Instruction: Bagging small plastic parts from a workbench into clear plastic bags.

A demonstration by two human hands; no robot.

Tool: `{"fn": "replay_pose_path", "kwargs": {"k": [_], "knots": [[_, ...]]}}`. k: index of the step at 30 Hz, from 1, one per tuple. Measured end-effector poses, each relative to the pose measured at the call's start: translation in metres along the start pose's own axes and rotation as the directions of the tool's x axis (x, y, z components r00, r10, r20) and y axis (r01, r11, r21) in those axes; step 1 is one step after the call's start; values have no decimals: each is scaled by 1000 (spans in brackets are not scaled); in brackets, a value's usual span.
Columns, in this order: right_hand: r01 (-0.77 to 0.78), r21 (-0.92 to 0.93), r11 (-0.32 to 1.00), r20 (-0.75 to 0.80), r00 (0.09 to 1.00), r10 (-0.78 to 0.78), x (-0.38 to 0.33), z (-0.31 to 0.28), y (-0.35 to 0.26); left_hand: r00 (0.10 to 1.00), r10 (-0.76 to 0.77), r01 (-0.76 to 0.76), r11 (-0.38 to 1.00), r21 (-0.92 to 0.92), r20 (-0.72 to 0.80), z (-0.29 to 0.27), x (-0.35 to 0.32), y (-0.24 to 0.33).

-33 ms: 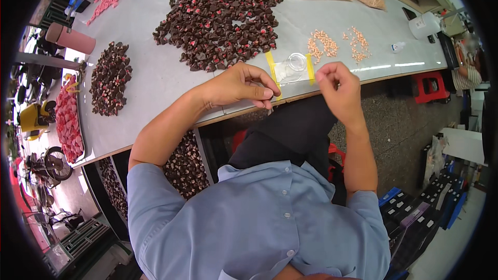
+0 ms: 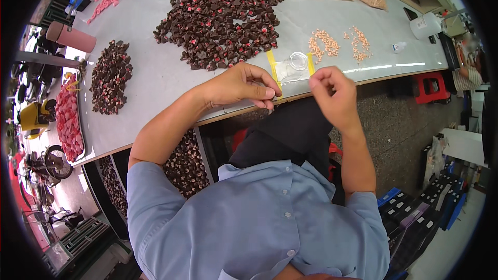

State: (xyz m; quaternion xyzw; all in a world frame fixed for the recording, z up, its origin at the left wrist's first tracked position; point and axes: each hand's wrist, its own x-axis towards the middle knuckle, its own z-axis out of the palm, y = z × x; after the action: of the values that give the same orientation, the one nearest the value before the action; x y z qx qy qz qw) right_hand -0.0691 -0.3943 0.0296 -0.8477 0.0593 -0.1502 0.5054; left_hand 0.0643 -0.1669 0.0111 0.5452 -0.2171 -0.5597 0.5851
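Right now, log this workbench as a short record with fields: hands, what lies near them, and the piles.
Left hand: curled at the table edge, fingertips pinched; anything held is too small to tell.
Right hand: raised just off the table edge, fingers pinched together.
Between hands: clear round dish on a sheet with yellow strips.
Large pile: dark brown pieces with pink spots, beyond the left hand.
Small pile: same pieces, far left.
Peach bits: two little clusters beyond the dish.
Table: pale grey.
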Motion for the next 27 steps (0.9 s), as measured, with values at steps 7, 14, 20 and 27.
{"fn": "replay_pose_path", "kwargs": {"k": [7, 14, 20, 27], "knots": [[100, 101, 990, 94, 989, -110, -13, 50, -2, 1000, 6, -5, 1000, -20, 16, -1, 3, -5], [252, -15, 968, 48, 967, -251, -17, 52, 0, 1000, 13, -13, 1000, -26, 16, -1, 3, -8], [209, -31, 977, 137, 970, -203, -8, 36, -6, 1000, 8, -8, 1000, 1, 24, 1, 2, -8], [347, -72, 935, 257, 912, -319, -2, 32, -5, 999, -8, 7, 999, 37, 38, 2, 2, -6]]}}
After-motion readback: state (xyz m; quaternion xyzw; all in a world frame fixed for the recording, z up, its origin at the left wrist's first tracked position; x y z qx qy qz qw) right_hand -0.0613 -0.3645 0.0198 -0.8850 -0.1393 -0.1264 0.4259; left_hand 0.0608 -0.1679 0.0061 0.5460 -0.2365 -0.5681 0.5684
